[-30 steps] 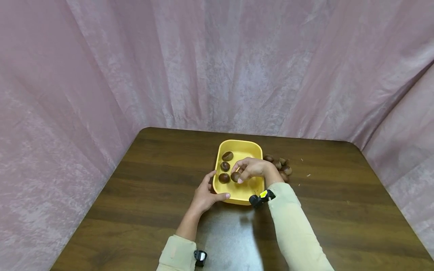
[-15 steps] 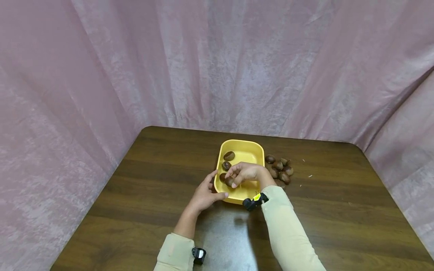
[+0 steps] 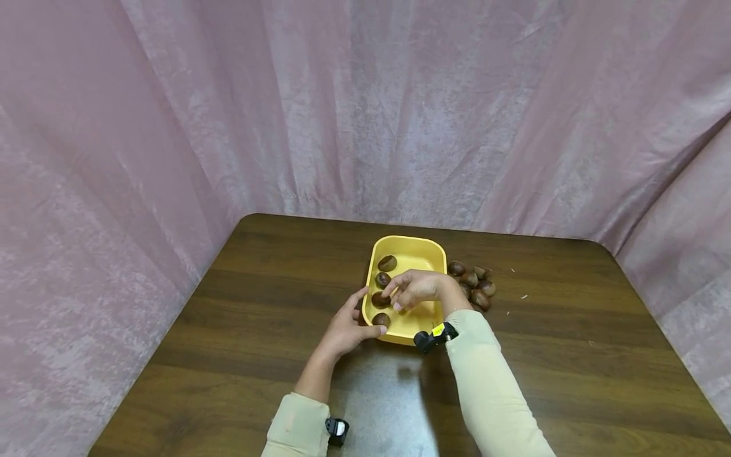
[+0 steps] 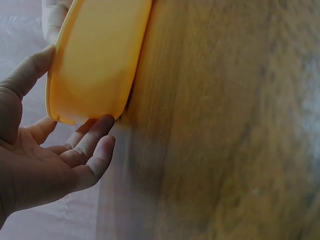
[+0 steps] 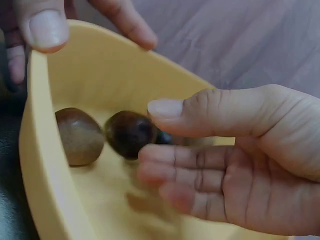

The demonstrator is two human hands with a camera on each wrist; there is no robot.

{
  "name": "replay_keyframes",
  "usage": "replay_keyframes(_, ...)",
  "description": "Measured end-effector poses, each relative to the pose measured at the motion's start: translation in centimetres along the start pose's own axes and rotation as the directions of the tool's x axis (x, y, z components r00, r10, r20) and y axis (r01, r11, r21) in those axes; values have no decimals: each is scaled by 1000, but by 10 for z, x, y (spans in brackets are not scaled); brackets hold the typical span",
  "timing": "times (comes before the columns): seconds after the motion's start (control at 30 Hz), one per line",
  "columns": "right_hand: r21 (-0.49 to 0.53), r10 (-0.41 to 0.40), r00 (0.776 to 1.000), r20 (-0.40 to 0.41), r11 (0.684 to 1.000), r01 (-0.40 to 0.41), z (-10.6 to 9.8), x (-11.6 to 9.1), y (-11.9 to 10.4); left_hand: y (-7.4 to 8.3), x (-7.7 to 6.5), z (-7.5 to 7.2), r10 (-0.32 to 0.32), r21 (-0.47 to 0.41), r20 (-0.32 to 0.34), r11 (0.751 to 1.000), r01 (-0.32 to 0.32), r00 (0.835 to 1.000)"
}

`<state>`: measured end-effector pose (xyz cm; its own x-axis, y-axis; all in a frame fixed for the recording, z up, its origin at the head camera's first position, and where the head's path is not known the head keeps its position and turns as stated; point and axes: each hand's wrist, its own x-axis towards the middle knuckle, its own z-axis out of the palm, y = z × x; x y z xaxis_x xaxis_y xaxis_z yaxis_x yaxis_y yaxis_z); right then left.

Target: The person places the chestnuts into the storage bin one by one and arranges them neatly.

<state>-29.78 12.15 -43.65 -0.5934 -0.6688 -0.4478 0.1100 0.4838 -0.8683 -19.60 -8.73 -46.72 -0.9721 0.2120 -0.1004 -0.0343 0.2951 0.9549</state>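
Chestnut (image 3: 381, 320) in tray (image 3: 419, 257) cnr, R grip (image 3: 421, 287) now off

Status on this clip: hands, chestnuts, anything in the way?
Left hand holding tray at near left corner; right hand empty, over tray. Four chestnuts visible along its left side; pile outside, right. No obstruction seen.

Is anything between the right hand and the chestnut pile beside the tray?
Yes, the right wall of the tray: the right hand is over the tray, and the chestnut pile sits just outside that wall. I see nothing else between them, though the wrist hides part of the gap.
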Motion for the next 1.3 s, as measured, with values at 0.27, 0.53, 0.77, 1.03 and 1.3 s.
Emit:
replay_keyframes(0.27,-362,-100,987,-122,931,50,6,-36,-19,0,-4,-2,-6,-23,-7,1000,5,1000)
replay_keyframes(0.53,-403,-243,940,-240,906,131,18,-66,-15,-1,-5,-2,0,-30,-3,1000,0,1000)
replay_keyframes(0.77,-396,-294,881,-370,908,137,28,-86,-3,-3,-5,-2,-5,-17,1,1000,5,1000)
replay_keyframes(1.03,-355,-360,803,-475,913,200,29,-102,18,-5,-4,-2,-8,-25,-5,1000,7,1000)
replay_keyframes(1.3,-310,-376,747,-548,921,236,30,-117,34,-5,-4,-3,-4,-19,-10,1000,4,1000)
